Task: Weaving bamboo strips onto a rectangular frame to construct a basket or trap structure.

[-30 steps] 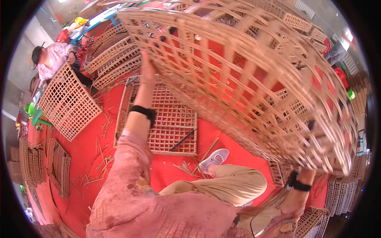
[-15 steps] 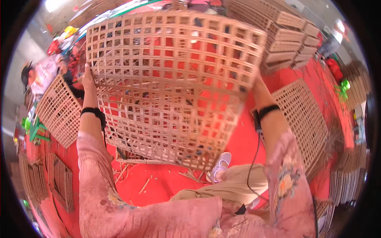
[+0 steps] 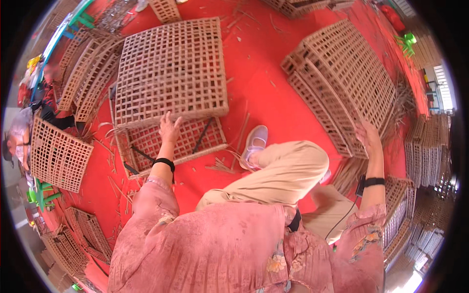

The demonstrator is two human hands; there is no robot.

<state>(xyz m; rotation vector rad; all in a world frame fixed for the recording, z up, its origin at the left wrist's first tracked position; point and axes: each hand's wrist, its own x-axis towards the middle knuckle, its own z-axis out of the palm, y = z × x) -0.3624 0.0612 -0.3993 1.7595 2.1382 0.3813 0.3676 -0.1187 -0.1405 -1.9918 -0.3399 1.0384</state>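
Note:
My left hand (image 3: 169,128) has its fingers spread at the near edge of a woven lattice panel (image 3: 171,71), holding nothing. That brown panel lies over the far part of a shallow woven frame (image 3: 215,134) with dark straps across it. At the right, my right hand (image 3: 369,137) has its fingers closed over the near corner of the top woven lattice panel (image 3: 349,73). Under this panel lie more woven pieces (image 3: 317,112) in a tilted stack. The underside of the right-hand grip is hidden.
Curved lattice pieces (image 3: 90,73) stand at the far left, near another person (image 3: 20,129) and a separate lattice panel (image 3: 58,154). Loose strips (image 3: 222,163) litter the red floor (image 3: 254,63). Woven stacks (image 3: 425,146) line the right side. My shoe (image 3: 256,141) is beside the frame.
The panel that both hands held up has been lowered and let go by my left hand. My right hand has moved to the stack at the right. The view has tilted downward.

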